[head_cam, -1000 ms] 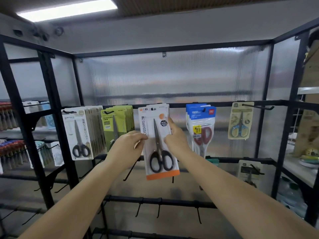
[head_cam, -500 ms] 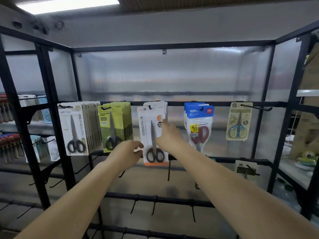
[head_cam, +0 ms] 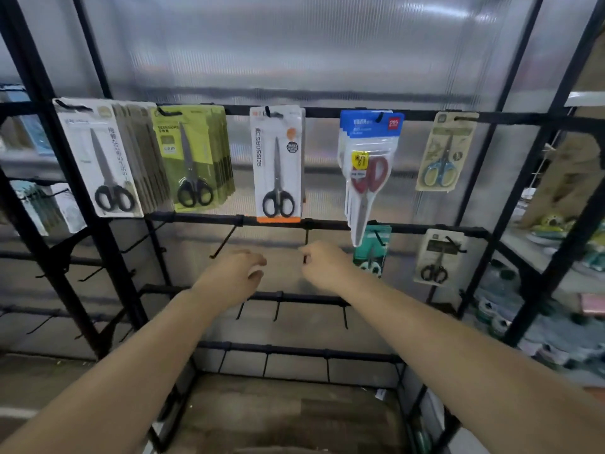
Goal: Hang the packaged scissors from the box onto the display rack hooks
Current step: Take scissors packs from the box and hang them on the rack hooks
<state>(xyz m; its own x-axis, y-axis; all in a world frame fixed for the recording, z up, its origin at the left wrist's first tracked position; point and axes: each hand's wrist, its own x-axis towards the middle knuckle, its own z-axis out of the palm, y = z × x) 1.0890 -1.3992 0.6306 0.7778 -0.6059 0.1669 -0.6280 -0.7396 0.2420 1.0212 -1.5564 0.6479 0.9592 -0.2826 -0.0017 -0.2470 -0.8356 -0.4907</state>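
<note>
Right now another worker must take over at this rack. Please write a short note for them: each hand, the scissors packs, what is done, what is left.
Left hand: holds nothing, fingers loosely curled, below the top row.
Right hand: also holds nothing, beside a bare hook.
White-and-orange scissors pack: hangs on the top rail, free of both hands.
Done: this pack is hung.
Left: the box is out of view, so how many packs remain I cannot tell. Lower hooks are free.

Head view (single), close, facing display rack slightly downward.
</note>
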